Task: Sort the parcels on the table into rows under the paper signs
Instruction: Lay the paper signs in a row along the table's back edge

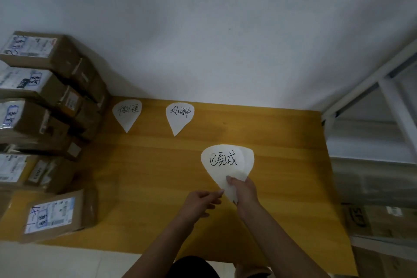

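- Head view, hands: right hand (244, 189) pinches the narrow lower tip of two teardrop paper signs (225, 165), one sheet behind the other; the front one carries handwriting. Left hand (200, 198) is just beside that tip, its fingertips (220, 192) closed on or near the paper edge; I cannot tell if it really grips.
- Head view, signs already laid: a first sign (127, 114) and a second sign (179, 117) lie flat on the far part of the yellow table (146, 176), near the wall, well apart from each other.
- Head view, parcels: cardboard parcels (45, 119) are stacked at the left edge of the table, and one flat parcel (58, 216) lies nearer, also at the left. None is sorted yet.
- Handling, my judgement: the paper is very light and limp, and the two sheets may stick together, so they need to be separated at the tip with fingertips. The parcels look stiff and boxy, some with glossy tape; it is better to take them by two opposite sides, with both hands for the bigger ones.
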